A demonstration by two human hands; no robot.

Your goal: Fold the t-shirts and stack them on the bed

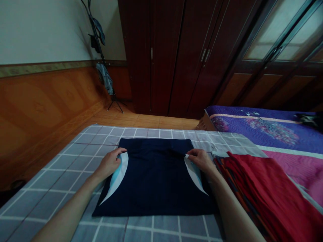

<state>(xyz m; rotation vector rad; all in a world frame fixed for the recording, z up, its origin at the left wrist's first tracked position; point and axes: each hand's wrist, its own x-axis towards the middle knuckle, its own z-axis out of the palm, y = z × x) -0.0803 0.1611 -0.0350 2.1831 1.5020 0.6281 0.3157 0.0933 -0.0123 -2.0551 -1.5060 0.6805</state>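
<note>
A dark navy garment (161,181) lies spread flat on a grey bed cover with white grid lines (63,181). Curved white and light-blue panels show along its left and right sides. At the upper left side of the cloth, my left hand (111,163) pinches the top of the left white panel. Across from it, my right hand (202,159) has its thumb and fingers closed on the top of the right white panel. Both forearms reach in from the bottom of the view.
Folded red cloth (272,188) lies over darker fabrics right beside my right forearm. Beyond are a purple and pink bed cover (252,126), a dark red wardrobe (166,67) and, at the back left, a coat stand (99,47) with hanging clothes.
</note>
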